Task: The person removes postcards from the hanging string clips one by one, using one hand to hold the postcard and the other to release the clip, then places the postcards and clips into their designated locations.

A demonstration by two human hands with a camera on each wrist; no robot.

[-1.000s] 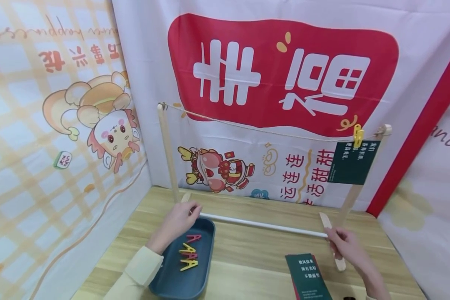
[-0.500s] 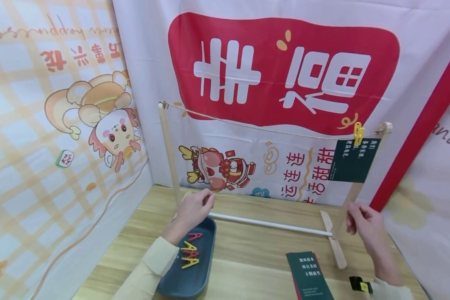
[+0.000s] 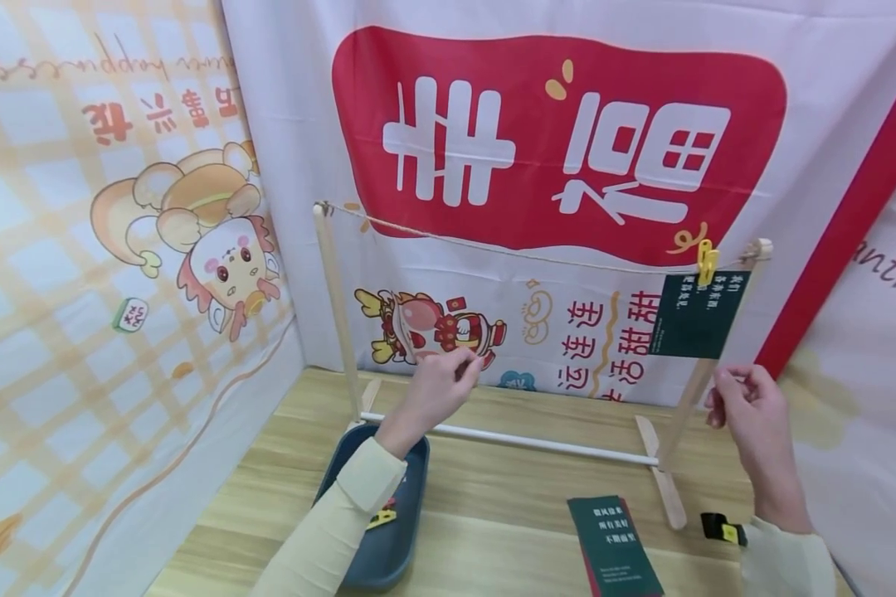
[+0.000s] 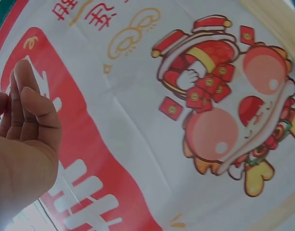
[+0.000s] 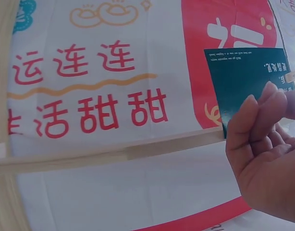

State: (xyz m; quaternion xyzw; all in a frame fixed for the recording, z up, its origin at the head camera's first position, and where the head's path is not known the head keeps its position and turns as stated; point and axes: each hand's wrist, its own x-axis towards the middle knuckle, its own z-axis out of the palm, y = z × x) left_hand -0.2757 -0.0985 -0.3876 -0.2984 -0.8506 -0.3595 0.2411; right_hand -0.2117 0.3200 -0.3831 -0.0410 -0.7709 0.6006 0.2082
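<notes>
My left hand hovers over the white rod of a wooden rack, fingers loosely curled around nothing. My right hand is in the air beside the rack's right post, its fingers also loosely bent and holding nothing. A sagging string joins the tops of both posts. Near its right end a yellow clothespin clips a dark green card with white writing. In the right wrist view this card shows behind my fingertips. The left wrist view has my hand against the printed backdrop.
A dark blue tray stands at the left; my sleeve partly hides the clothespins in it. A stack of green and red cards lies on the wooden table. Printed cloth walls stand behind and at the sides.
Both hands have left the lower part of the rack. The left moved up and right, now covering part of the tray's clothespins with its sleeve; the right rose and shifted right.
</notes>
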